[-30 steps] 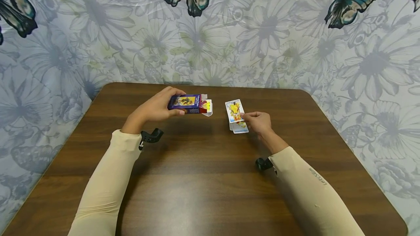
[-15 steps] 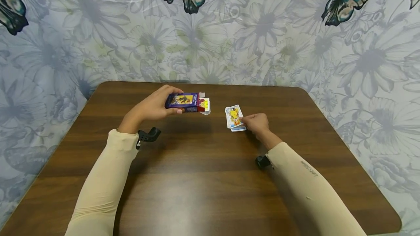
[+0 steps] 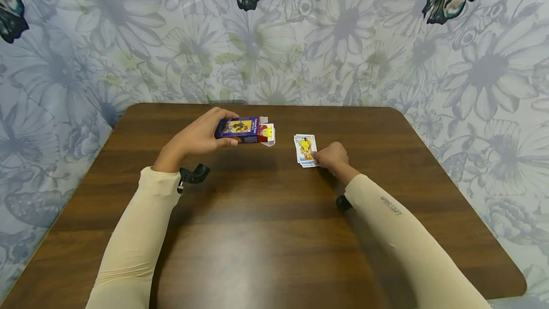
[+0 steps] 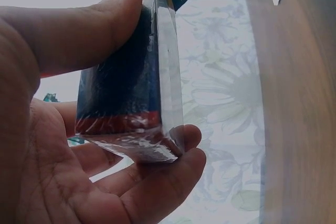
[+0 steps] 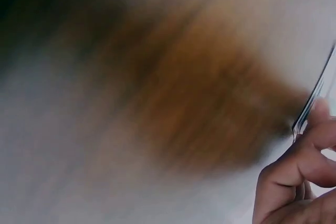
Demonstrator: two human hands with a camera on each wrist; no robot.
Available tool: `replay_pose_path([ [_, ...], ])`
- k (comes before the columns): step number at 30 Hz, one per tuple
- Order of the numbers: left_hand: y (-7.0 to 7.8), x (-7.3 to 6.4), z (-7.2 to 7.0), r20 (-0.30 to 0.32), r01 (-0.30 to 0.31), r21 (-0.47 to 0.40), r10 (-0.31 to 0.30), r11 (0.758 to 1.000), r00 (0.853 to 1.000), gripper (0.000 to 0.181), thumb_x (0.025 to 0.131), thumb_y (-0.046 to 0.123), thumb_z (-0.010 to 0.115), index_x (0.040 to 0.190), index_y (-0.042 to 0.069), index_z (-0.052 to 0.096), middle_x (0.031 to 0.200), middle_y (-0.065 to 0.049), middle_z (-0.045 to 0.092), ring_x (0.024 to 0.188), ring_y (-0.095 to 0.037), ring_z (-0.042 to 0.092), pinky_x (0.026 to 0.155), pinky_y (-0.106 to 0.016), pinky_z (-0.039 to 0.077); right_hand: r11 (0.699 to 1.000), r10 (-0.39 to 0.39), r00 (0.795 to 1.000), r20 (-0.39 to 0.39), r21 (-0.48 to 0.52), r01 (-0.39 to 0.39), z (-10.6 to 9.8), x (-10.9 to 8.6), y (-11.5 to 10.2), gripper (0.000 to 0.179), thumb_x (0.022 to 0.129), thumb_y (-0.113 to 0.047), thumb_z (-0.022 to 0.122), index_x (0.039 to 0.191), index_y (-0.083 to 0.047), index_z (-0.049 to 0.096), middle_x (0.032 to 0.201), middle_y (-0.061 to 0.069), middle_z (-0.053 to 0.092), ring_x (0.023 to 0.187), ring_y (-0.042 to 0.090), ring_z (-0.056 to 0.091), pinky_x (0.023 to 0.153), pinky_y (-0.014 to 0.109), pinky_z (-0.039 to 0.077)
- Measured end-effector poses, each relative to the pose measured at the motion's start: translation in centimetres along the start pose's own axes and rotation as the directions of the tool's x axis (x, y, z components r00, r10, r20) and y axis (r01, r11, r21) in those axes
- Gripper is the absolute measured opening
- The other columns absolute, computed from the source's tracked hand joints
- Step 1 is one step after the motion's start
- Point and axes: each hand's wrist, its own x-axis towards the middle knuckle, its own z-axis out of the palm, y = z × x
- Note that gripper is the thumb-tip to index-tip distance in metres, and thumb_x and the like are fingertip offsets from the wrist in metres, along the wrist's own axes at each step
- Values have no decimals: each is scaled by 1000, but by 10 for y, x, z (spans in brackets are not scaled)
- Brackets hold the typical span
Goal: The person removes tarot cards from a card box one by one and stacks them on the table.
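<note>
My left hand [image 3: 195, 137] grips a blue and red card box [image 3: 238, 128] above the far part of the table. Its right end is open, and a yellow and white card [image 3: 267, 132] shows there beside a flap. In the left wrist view the thumb lies on one face of the box [image 4: 123, 87], which has a clear shiny wrap. To the right, my right hand [image 3: 332, 156] pinches the lower right corner of a small pile of picture cards [image 3: 305, 149]. The card edges [image 5: 310, 106] show between thumb and fingers in the right wrist view; how many are held cannot be told.
A brown wooden table [image 3: 257, 232] with rounded corners lies under both hands. Behind it hangs a pale flowered backdrop [image 3: 279, 61] with butterflies. A dark strap [image 3: 194, 174] is on the left wrist, and another [image 3: 343, 203] on the right.
The top card has come down over the cards beneath it, so the pile looks neater. My right hand moved slightly with it. The left hand keeps its grip on the box.
</note>
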Motion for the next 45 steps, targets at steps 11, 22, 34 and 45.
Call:
replay_pose_path([
  [11,1,-3,-1,1,1,-14,-1,1000,1000,67,85,36,78,139,10,48,137,-12,47,121,-27,45,103,-50,39,974,-183,979,-84,118,192,0,-16,-18,38,96,-40,55,101,-7,74,71,4,72,64,13,60,55,25,41],
  [22,13,-1,-1,12,-33,-25,34,999,999,66,85,32,78,139,9,48,134,-12,48,118,-25,47,102,-48,41,716,-510,856,88,596,365,-20,-70,-92,40,98,-31,61,129,-8,51,76,8,66,49,11,45,44,22,30],
  [34,14,-2,3,22,-17,-34,18,999,1000,66,84,35,78,139,12,49,132,-9,49,116,-23,48,102,-46,42,824,-472,853,222,454,338,-6,-70,-108,57,95,-35,64,141,-9,44,84,8,69,46,9,39,44,23,30],
  [45,10,-5,-1,5,-10,-13,10,1000,1000,66,84,34,79,138,11,49,134,-9,49,119,-23,47,103,-47,41,763,-533,817,221,543,351,-14,-65,-96,51,95,-26,66,141,-15,46,56,-6,40,45,7,29,44,23,25],
])
